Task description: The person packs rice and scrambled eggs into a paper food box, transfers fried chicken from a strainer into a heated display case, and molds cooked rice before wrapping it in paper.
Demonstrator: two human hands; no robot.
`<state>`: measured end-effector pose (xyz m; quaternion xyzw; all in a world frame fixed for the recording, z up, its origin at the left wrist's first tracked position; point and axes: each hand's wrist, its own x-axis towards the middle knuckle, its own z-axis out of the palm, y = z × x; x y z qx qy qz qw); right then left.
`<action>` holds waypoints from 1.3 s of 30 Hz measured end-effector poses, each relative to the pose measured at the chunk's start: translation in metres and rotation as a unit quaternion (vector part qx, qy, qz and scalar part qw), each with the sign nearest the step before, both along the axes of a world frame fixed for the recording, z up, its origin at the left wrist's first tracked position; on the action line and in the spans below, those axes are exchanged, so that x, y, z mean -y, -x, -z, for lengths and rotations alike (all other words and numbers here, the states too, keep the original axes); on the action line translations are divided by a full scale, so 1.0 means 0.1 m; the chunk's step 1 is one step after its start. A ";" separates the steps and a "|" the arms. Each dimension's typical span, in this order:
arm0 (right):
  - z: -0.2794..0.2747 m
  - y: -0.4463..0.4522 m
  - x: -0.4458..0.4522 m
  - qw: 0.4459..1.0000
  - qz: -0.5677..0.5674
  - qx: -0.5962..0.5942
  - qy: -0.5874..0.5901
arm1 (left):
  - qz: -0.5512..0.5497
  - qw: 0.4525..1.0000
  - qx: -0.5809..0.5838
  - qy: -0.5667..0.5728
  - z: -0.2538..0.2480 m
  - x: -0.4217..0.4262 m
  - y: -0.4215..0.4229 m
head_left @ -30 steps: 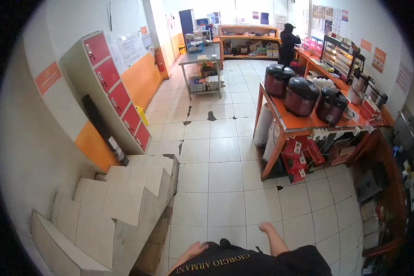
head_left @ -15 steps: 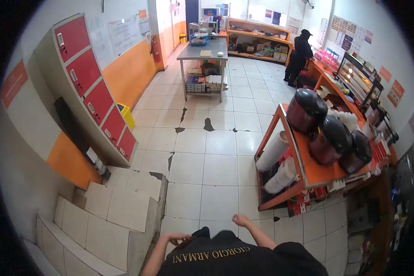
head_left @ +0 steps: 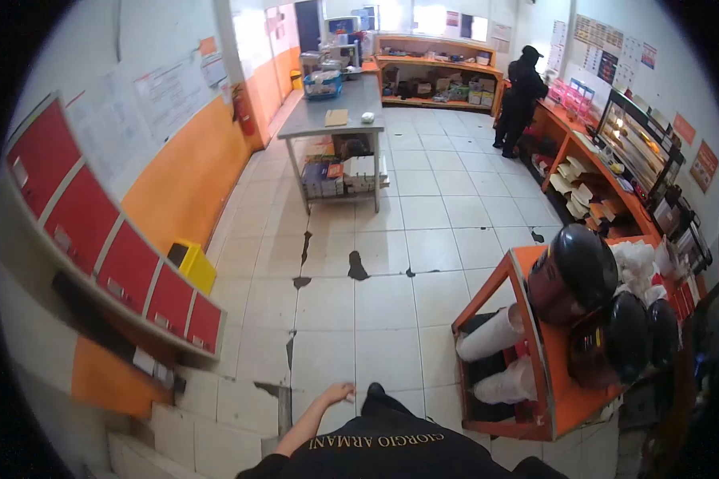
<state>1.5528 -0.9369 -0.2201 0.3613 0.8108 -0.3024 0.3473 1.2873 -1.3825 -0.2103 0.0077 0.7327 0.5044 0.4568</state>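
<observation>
My left hand (head_left: 339, 393) is out in front of my body, above the white floor tiles (head_left: 321, 358). Its fingers are loosely bent and a little apart, with nothing visible in them; it touches nothing. My right hand is out of view. Below me is my black shirt (head_left: 375, 459) with gold lettering, and a dark shoe (head_left: 376, 389) shows past it.
On the right, an orange stand (head_left: 545, 399) holds dark cookers (head_left: 574, 275). Ahead is a metal table (head_left: 295, 124). Red lockers (head_left: 84, 211) and a yellow bin (head_left: 196, 267) line the left. A person in black (head_left: 521, 100) stands at the counter (head_left: 563, 120).
The view has advanced: the table, stand and lockers look closer. My left hand has swung forward, while my right hand has dropped out of view.
</observation>
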 end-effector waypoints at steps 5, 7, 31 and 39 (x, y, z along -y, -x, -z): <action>0.57 2.66 -0.16 0.953 -0.263 -0.129 -0.078 | 0.135 0.960 0.029 0.243 0.67 0.99 0.08; 0.18 4.04 0.09 0.946 -0.268 -0.172 -0.060 | 0.025 0.962 0.112 0.250 0.52 1.24 0.12; 0.19 7.15 -1.86 0.965 0.092 -0.033 0.245 | 0.159 0.947 -0.221 0.173 0.15 -3.67 8.60; 0.33 8.32 -4.11 0.998 0.015 -0.061 -0.019 | 0.200 0.976 -0.035 0.071 -0.35 -5.53 8.77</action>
